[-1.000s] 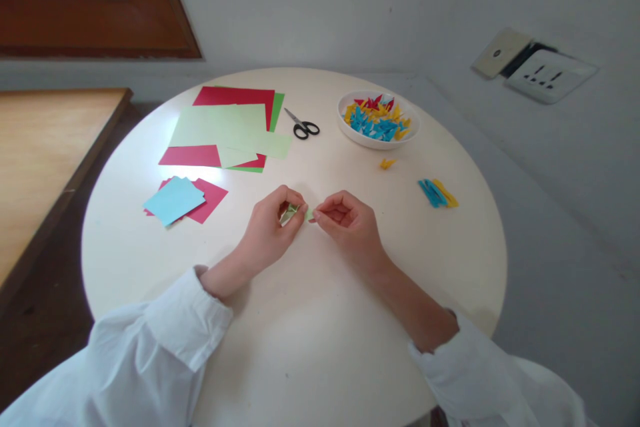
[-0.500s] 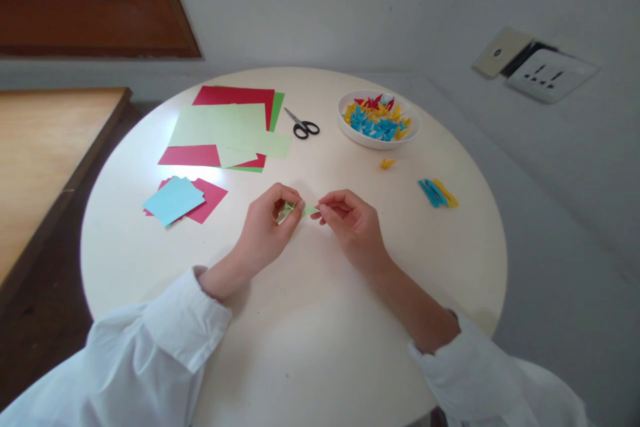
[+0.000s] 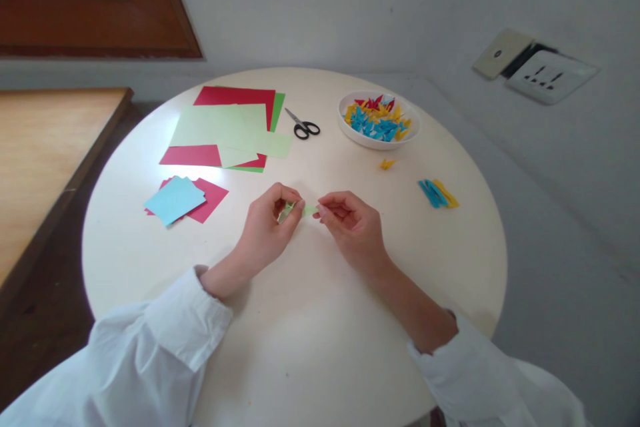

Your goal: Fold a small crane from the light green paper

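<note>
A small piece of folded light green paper (image 3: 310,211) spans the gap between my two hands above the middle of the table. My left hand (image 3: 270,217) pinches its left part between thumb and fingers, which cover much of it. At the other end, the fingertips of my right hand (image 3: 353,223) are closed on its narrow tip. The exact folds are too small and too covered to make out. A single yellow folded paper figure (image 3: 387,164) lies beyond my right hand.
On the round white table (image 3: 280,347), large coloured sheets (image 3: 225,121) lie far left, with small paper squares (image 3: 175,200) nearer. Black-handled scissors (image 3: 304,129) rest by the sheets. A white bowl (image 3: 373,143) of folded figures stands far right; blue and yellow folded strips (image 3: 437,193) lie at right.
My right fingertips have shifted very slightly along the tip of the green paper. Otherwise both hands stay in place with the same hold.
</note>
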The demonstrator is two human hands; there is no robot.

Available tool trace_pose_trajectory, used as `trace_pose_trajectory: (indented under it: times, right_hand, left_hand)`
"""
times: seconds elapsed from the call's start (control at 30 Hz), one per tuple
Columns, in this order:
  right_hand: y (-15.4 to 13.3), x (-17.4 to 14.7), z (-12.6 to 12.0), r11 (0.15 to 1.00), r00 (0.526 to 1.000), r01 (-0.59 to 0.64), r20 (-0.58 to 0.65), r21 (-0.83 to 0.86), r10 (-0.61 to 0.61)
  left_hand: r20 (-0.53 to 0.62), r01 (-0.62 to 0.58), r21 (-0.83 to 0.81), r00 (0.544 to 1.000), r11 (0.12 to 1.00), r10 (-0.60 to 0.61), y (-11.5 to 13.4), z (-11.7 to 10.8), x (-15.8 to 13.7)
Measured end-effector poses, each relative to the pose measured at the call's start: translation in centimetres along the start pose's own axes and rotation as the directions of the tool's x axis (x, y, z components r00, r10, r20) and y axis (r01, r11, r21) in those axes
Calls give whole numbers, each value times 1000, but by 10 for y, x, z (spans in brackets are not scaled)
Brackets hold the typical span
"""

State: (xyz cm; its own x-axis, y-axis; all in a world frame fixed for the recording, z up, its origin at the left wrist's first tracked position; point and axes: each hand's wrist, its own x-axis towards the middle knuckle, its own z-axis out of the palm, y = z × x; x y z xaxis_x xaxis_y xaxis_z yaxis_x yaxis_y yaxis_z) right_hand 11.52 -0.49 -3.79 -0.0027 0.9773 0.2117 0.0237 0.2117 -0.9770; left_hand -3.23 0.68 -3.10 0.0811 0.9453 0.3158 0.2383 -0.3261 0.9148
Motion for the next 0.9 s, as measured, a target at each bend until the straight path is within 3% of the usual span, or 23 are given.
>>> trace_pose_trajectory:
  times: [0.43, 0.9]
  right_hand:
    - [0, 0, 1, 999, 998, 46, -38, -10, -46]
    - [2, 2, 3, 998, 999, -45, 4, 54, 45]
  left_hand:
    - [3, -21, -3, 1000, 1000, 21, 2, 1, 0]
    - [17, -19, -9, 1000, 1000, 19, 0, 5, -5]
